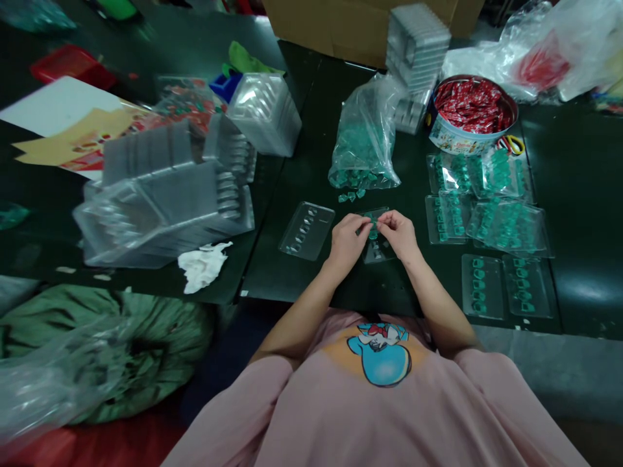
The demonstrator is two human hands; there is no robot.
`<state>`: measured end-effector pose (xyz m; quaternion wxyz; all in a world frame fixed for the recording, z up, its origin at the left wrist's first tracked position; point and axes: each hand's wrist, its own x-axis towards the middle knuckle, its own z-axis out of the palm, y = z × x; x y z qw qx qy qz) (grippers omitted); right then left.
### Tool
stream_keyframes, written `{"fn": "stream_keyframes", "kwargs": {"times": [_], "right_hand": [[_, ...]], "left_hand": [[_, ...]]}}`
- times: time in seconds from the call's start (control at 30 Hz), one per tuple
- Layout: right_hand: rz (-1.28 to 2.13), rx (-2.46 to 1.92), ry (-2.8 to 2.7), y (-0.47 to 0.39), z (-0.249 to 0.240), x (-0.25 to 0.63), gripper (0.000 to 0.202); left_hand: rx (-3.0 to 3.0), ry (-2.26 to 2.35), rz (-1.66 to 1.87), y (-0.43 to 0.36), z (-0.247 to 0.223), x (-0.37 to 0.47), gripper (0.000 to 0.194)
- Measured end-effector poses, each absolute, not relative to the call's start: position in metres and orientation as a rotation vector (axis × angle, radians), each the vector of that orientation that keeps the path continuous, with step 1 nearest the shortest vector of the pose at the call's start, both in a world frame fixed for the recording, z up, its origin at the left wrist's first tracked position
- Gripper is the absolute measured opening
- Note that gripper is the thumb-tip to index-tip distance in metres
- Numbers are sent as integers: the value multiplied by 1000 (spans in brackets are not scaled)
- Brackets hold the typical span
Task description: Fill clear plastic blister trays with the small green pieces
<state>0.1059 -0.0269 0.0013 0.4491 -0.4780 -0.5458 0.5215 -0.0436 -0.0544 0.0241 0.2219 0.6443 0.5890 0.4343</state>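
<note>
A clear plastic blister tray [378, 253] lies on the dark table in front of me, with small translucent green plastic pieces [373, 233] in its upper cavities. My left hand [348, 237] and my right hand [400, 236] meet over this tray. Thumb and fingers of both are pinched together at a green plastic piece near its top, partly hidden by the fingertips. To the left rests another clear blister tray [306, 231] with no green in its row of cavities. Beyond my hands, a few loose green pieces [351, 196] lie by a clear bag [365, 139] of such pieces.
Trays filled with green pieces [509, 224] lie at right, with two more [479, 285] near the edge. A round tin [472, 139] of red packets, scissors [511, 144] and stacked trays [418, 48] stand behind. Large tray stacks [165, 194] and a crumpled white tissue [203, 266] occupy the left.
</note>
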Motion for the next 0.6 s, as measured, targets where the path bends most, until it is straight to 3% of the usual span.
{"fn": "stream_keyframes", "kwargs": {"times": [0.3,0.5,0.6], "right_hand": [[978,-1311,-1628,-41,15,100,5],[1201,-1139,-1494,-38,9,103,11],[1254,-1110,-1465,-38,8,104,14]], "left_hand": [[1552,1660,1104,-52,19,-47,14],[1022,1360,1092,-45,10,-53,29],[992,1339,1095,-45,12,-52,27]]}}
